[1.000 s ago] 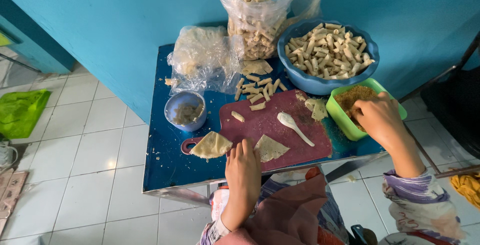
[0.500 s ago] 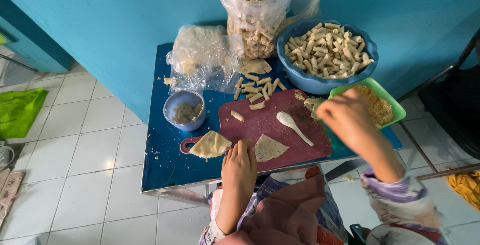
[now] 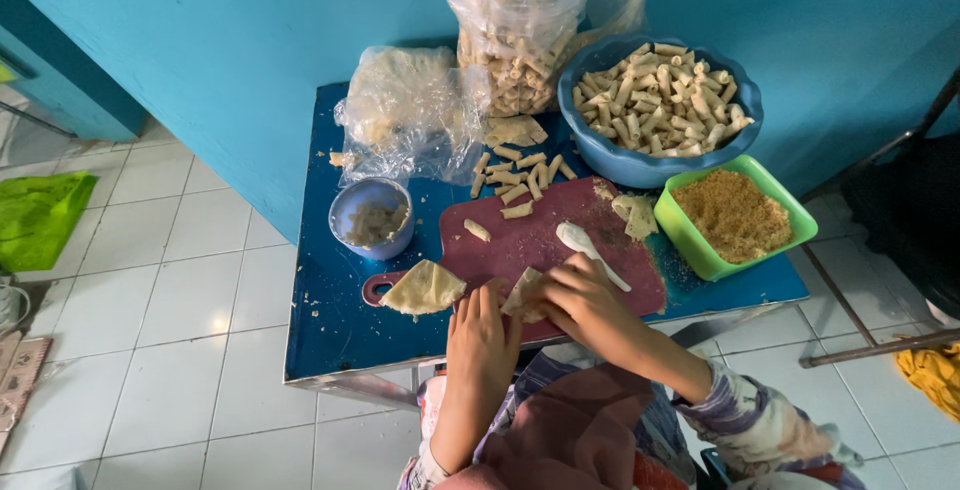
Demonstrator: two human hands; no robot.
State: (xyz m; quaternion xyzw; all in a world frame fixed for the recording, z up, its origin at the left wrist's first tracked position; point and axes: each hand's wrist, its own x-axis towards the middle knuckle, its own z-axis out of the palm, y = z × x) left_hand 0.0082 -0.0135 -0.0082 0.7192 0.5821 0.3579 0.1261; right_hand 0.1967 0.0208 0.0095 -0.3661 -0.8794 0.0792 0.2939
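1. Hands meet at the near edge of a dark red plastic cutting board (image 3: 560, 235) that lies on a small blue table (image 3: 330, 320).
2. Left hand (image 3: 482, 335) rests palm down, its fingertips pressing the left edge of a thin pale triangular pastry wrapper (image 3: 522, 295); it grips nothing.
3. Right hand (image 3: 580, 302) curls over the same wrapper from the right, fingers pinching its upper edge.
4. Second folded pale wrapper (image 3: 424, 288) lies just left of the hands, over the board's handle.
5. White plastic spoon (image 3: 590, 246) lies on the board just above the right hand.
6. Green square tub of brown crumbs (image 3: 735, 215) stands to the right of the board, with a blue bowl of rolled pastries (image 3: 658, 105) behind it.
7. Small blue cup of pale paste (image 3: 372, 218) stands left of the board, near clear plastic bags (image 3: 410, 110).
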